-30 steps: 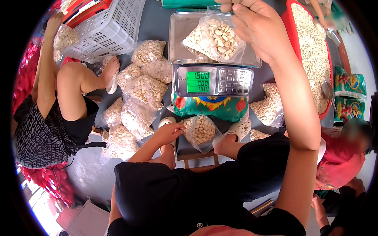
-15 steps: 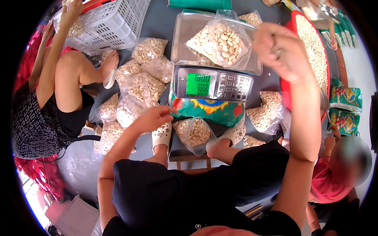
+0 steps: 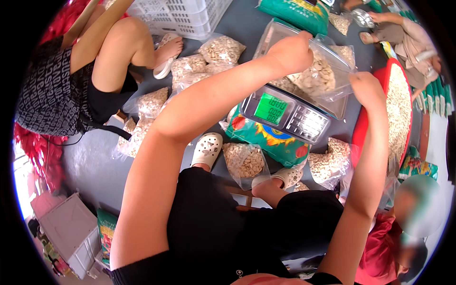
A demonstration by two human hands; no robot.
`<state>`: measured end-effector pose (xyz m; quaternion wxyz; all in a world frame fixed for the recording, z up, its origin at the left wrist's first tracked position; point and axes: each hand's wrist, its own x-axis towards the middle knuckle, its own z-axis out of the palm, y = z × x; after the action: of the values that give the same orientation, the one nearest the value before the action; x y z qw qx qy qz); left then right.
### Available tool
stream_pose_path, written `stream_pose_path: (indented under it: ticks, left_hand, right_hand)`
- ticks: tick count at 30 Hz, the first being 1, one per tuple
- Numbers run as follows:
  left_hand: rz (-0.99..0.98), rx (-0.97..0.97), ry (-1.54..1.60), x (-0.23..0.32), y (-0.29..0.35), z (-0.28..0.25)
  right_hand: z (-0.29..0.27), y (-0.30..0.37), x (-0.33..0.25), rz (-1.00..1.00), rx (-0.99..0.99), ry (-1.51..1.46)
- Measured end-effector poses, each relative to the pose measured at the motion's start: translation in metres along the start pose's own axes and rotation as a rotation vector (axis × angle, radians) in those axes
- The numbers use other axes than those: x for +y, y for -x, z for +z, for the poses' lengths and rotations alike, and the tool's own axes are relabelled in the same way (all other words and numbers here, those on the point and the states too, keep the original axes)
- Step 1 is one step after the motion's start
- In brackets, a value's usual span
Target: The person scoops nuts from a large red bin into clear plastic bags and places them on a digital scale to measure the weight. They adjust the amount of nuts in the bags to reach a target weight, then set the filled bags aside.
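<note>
A grey floor (image 3: 95,166) is spreading out under the seated person, littered with filled clear packets (image 3: 221,50), beside a white crate (image 3: 190,14) and a red tray (image 3: 396,114) of pale kernels. On the digital scale (image 3: 285,111), whose green display is glowing, a clear bag of kernels (image 3: 318,76) is sitting in the pan, so the weighing step looks to be underway. The left hand (image 3: 292,50) is pinching the bag's top edge while the right hand (image 3: 365,88) is gripping its right side, both closed on the plastic; lifting it off would call for keeping the mouth upright.
</note>
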<state>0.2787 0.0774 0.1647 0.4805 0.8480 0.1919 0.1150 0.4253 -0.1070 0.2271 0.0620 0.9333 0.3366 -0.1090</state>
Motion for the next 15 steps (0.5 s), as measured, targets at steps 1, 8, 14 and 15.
stream_pose_path:
  ticks: [1,8,14,15]
  left_hand:
    - [0.036,0.057,0.077,-0.006,0.003,-0.006]
    - [0.127,0.232,0.835,-0.034,0.065,-0.133]
    - [-0.061,0.375,0.465,-0.086,0.084,-0.185]
    - [-0.08,0.388,0.477,-0.099,0.09,-0.188]
  right_hand:
    - [-0.005,0.005,-0.005,-0.065,0.028,-0.155]
    - [-0.044,0.05,-0.1,-0.146,-0.129,-1.487]
    - [0.023,0.04,-0.18,-0.147,-0.347,-1.473]
    - [0.036,0.037,-0.19,-0.162,-0.367,-1.423]
